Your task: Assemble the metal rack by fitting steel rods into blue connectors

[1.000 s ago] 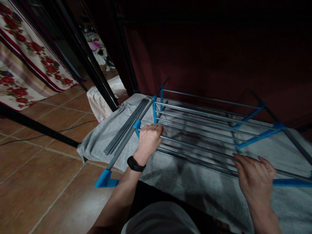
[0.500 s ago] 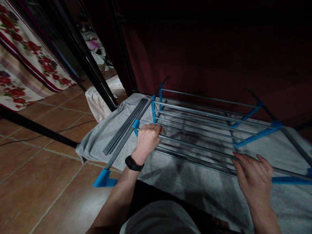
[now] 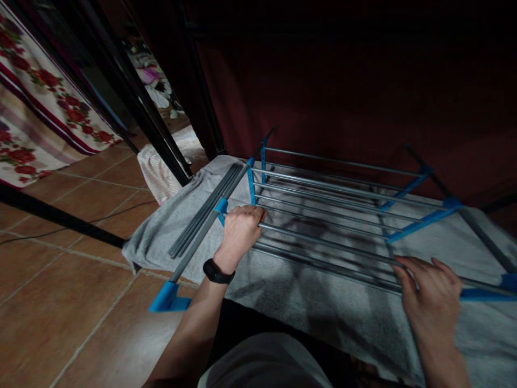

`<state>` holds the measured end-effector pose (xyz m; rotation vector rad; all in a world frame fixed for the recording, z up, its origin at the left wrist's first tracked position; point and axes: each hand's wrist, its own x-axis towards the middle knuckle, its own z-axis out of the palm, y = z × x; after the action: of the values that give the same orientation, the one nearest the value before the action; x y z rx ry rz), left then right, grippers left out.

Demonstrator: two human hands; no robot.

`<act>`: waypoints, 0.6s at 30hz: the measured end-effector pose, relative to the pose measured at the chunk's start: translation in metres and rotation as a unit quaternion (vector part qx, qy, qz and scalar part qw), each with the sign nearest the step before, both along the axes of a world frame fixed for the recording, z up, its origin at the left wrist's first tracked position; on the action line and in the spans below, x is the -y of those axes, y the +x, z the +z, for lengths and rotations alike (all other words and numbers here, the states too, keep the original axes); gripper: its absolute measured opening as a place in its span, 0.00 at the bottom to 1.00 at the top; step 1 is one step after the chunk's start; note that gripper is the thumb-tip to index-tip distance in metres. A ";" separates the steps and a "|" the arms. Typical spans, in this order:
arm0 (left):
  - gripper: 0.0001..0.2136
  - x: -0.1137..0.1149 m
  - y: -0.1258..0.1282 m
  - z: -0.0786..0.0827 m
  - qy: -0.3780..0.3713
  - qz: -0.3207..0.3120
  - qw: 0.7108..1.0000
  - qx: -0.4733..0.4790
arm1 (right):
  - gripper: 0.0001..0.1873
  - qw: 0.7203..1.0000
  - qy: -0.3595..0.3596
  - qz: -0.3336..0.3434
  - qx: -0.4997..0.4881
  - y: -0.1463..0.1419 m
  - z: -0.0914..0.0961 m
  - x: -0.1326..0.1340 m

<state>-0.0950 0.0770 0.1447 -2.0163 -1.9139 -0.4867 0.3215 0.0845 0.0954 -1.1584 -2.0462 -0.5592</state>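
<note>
Right hand (image 3: 434,293) shifted rightward along front bar (image 3: 327,243), closure unclear; left hand (image 3: 240,233) grips it; uneven pressure could loosen blue connector (image 3: 221,206)

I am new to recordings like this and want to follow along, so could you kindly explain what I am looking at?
There is no machine here: a person works with two bare hands. The view comes from a camera worn on the head, looking forward and down past the person's own arms.

In front is a rack of grey rods with blue joints, standing over a grey cloth. Beside it, on the left, a few separate rods lie together on that cloth.

The left hand, with a black band at its wrist, is closed around the rack's front rod. The right hand is on the same rod, farther along; how firmly it grips is hard to tell.
</note>
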 end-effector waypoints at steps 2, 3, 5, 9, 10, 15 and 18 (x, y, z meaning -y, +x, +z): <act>0.09 0.000 -0.001 0.000 0.001 -0.005 1.000 -0.001 | 0.11 1.000 -0.002 -0.005 -0.002 0.000 -0.001 0.000; 0.09 0.001 -0.001 0.000 0.001 -0.007 1.000 -0.004 | 0.11 1.000 -0.004 -0.006 -0.002 0.000 -0.001 0.000; 0.08 0.003 0.000 0.001 -0.001 -0.017 1.000 -0.013 | 0.11 1.000 -0.004 -0.006 -0.001 0.000 -0.001 0.000; 0.08 0.010 0.004 0.003 -0.006 -0.044 0.999 -0.023 | 0.10 1.000 0.008 0.001 0.005 0.001 -0.001 0.000; 0.09 0.012 0.005 0.004 -0.003 -0.047 0.999 -0.020 | 0.11 1.000 0.009 0.001 0.006 0.001 -0.001 0.000; 0.15 0.019 0.010 0.004 -0.002 -0.078 0.997 -0.003 | 0.11 1.000 0.006 -0.008 0.010 -0.001 0.000 0.000; 0.16 0.023 0.012 0.006 0.009 -0.086 0.996 0.017 | 0.11 1.000 0.005 -0.007 0.011 -0.003 0.002 0.001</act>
<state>-0.0829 0.0536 0.1506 -2.1850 -1.7555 -0.5820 0.3186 0.0835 0.0970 -1.1670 -2.0530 -0.5908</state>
